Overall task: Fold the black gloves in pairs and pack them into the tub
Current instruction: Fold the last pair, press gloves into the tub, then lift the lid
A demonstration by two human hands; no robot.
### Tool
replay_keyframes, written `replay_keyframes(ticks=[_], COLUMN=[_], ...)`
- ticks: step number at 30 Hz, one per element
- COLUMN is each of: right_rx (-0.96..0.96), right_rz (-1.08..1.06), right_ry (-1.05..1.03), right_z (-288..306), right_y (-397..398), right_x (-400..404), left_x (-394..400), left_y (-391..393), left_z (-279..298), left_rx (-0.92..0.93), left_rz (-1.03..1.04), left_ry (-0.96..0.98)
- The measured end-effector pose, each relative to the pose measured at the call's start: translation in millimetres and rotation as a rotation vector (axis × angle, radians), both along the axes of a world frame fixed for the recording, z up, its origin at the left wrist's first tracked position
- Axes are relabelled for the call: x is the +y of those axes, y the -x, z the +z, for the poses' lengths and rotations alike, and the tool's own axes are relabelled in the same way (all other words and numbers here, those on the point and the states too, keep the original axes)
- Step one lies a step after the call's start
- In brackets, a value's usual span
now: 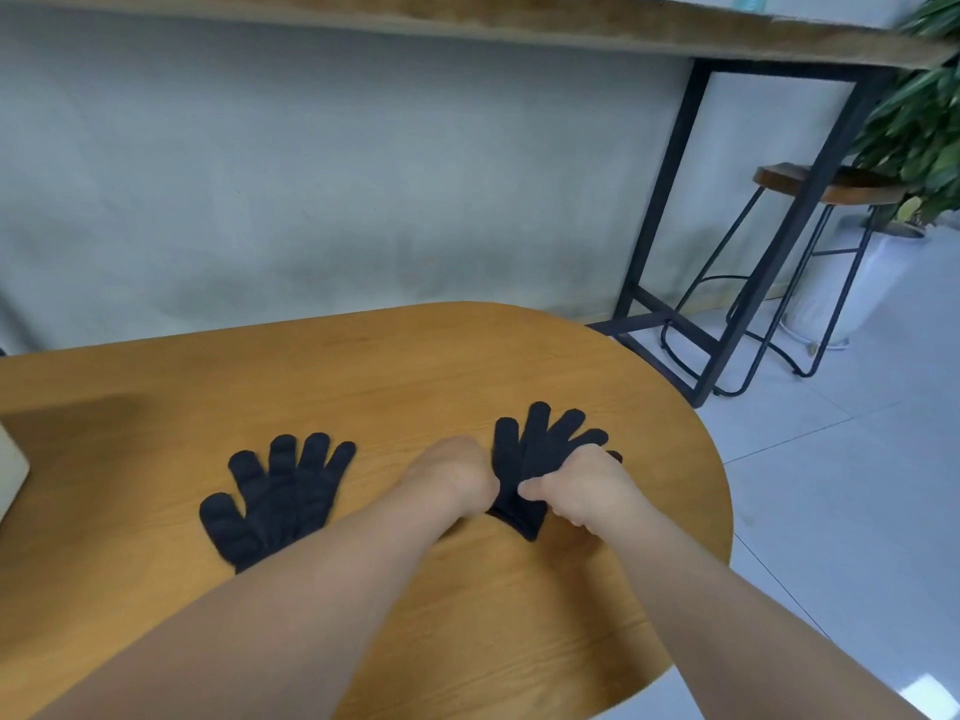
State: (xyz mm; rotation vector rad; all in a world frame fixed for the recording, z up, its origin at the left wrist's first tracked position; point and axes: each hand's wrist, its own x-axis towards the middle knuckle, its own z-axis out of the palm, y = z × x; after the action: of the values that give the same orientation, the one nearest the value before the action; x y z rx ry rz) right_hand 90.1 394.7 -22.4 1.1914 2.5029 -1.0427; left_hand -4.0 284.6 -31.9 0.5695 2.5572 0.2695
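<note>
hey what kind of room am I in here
Probably a casual indoor space such as a cafe, lounge or home: a rounded wooden table, a bar stool under a high counter, a potted plant on tiled floor.

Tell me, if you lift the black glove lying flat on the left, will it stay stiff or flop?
The left glove would probably flop: it looks like soft knit fabric lying limp and flat on the table. It likely feels light, being thin. It shouldn't roll or break.

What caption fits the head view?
Both hands grip the right glove; left glove lies flat on table.
</note>
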Motion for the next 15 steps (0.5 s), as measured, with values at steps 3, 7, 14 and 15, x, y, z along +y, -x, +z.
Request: replay_keyframes(ticks=[3, 7, 14, 15], right_rx=[0.022, 0.228, 0.496, 0.505], right_rz=[-0.061, -0.235, -0.274, -0.248], right_ry=[0.096, 0.407, 0.782, 0.792], right_z=[2, 14, 56, 63], right_y=[5, 7, 23, 29], right_x=[-5, -13, -42, -53], left_x=[-2, -14, -60, -72], left_y=[2, 2, 21, 27], left_z=[3, 21, 58, 59], left_rx=[-0.041, -0.306, -0.790, -0.804], left_rz=[0.007, 0.190, 0.551, 0.594], left_ry=[-0.042, -0.373, -0.807, -0.843])
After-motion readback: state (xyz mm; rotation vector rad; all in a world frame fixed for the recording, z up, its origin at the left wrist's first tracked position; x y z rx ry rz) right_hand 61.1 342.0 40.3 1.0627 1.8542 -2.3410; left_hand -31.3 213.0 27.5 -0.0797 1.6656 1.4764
